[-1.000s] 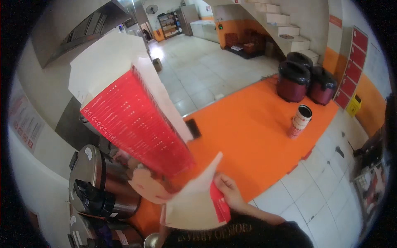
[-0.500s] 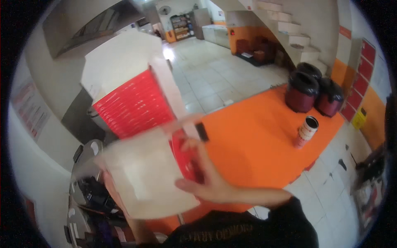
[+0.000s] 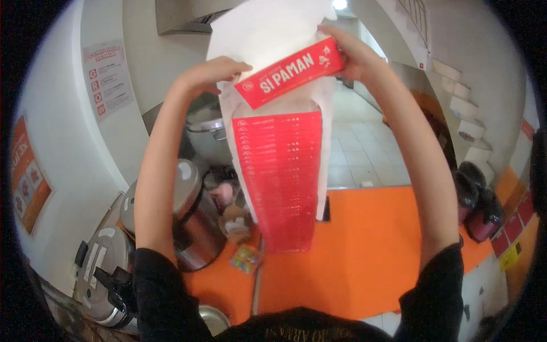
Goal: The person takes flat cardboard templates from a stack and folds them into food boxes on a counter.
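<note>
A tall stack of nested red paper food boxes (image 3: 279, 176) with white insides rises from the orange counter in front of me. Above its top, a single paper food box (image 3: 290, 73) is held tilted, its red printed side facing me and its right end higher. My left hand (image 3: 216, 74) grips this box at its left end. At the right end, the fingers of my right hand (image 3: 353, 54) close round the edge, partly hidden behind it. Whether the held box touches the stack I cannot tell.
Large steel cookers (image 3: 196, 216) stand left of the stack, with a lidded pot (image 3: 102, 268) nearer. A small colourful packet (image 3: 246, 259) lies by the stack's foot on the orange counter (image 3: 364, 256). Black-and-maroon jars (image 3: 484, 214) stand far right.
The box has risen from low front left to above the stack, and its red side now faces me. Both arms are stretched forward. My view has turned left.
</note>
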Tool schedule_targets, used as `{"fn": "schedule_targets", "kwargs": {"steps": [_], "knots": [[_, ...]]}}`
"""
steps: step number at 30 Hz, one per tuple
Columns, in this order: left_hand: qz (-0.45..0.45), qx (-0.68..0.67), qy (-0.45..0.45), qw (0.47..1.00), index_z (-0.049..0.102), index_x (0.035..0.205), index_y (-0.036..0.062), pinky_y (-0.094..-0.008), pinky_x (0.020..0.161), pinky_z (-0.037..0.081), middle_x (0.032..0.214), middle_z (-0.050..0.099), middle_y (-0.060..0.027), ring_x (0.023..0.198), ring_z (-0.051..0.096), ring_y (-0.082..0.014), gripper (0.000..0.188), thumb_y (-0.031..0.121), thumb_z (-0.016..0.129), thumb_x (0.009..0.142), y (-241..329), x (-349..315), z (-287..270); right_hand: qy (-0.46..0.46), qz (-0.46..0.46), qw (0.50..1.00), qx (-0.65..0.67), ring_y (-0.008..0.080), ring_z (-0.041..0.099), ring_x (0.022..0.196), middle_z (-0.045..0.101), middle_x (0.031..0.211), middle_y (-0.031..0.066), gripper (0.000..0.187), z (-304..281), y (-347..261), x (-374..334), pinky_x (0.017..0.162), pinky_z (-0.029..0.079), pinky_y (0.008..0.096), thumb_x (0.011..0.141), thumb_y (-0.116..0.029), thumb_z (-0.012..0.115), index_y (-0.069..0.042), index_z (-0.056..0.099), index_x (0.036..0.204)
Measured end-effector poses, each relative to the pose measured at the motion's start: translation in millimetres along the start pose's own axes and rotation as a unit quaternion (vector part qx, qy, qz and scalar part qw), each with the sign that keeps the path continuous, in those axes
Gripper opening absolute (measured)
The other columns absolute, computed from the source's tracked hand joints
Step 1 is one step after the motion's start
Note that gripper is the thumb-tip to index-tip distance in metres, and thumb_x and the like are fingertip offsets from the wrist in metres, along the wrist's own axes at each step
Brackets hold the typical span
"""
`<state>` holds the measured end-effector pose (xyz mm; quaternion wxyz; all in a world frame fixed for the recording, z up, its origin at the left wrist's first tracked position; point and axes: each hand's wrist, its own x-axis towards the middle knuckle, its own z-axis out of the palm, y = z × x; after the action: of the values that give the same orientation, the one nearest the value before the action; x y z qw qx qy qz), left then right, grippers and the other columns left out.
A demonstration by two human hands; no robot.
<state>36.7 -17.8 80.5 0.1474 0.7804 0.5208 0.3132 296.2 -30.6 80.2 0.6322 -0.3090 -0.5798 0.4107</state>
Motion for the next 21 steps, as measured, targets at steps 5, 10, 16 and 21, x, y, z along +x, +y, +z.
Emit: {"fn": "schedule_targets", "kwargs": {"steps": [5,10,16,21], "knots": [[-0.052,0.157,-0.111,0.98,0.053,0.119,0.0043,-0.0528,0.09,0.042,0.129,0.046,-0.0149,0.118,0.044,-0.0305,0.064,0.046,0.062,0.073,-1,21,9,-0.028,0.08,0.995,-0.045,0.0219,0.06,0.098,0.057,0.11,0.0125,0.052,10,32,14,0.088,0.047,0.0464,0.085,-0.044,0.053,-0.005,0.045,0.118],[-0.111,0.187,-0.176,0.96,0.042,0.121,-0.0017,-0.0466,0.078,0.052,0.117,0.051,-0.0171,0.105,0.054,-0.0281,0.066,0.022,0.071,0.067,-24,21,10,-0.089,0.164,0.981,-0.061,0.0235,0.056,0.104,0.052,0.117,0.0157,0.065,11,53,6,0.091,0.045,0.0461,0.084,-0.048,0.053,-0.003,0.036,0.128],[-0.073,-0.095,-0.165,0.979,0.034,0.124,-0.0051,-0.0345,0.077,0.056,0.115,0.049,-0.0207,0.091,0.061,-0.0224,0.06,0.009,0.063,0.074,-33,0,14,-0.149,0.15,0.97,-0.117,0.0178,0.06,0.094,0.062,0.101,0.0133,0.055,-3,64,4,0.087,0.048,0.0333,0.08,-0.042,0.063,0.0,0.049,0.113],[-0.081,-0.106,-0.167,0.977,0.033,0.126,-0.0027,-0.0332,0.076,0.056,0.117,0.05,-0.0182,0.093,0.061,-0.0223,0.062,0.012,0.064,0.075,-39,3,13,-0.24,0.161,0.926,-0.245,0.0185,0.061,0.095,0.06,0.105,0.0183,0.055,-5,62,8,0.086,0.048,0.0265,0.08,-0.033,0.066,0.008,0.05,0.114]]}}
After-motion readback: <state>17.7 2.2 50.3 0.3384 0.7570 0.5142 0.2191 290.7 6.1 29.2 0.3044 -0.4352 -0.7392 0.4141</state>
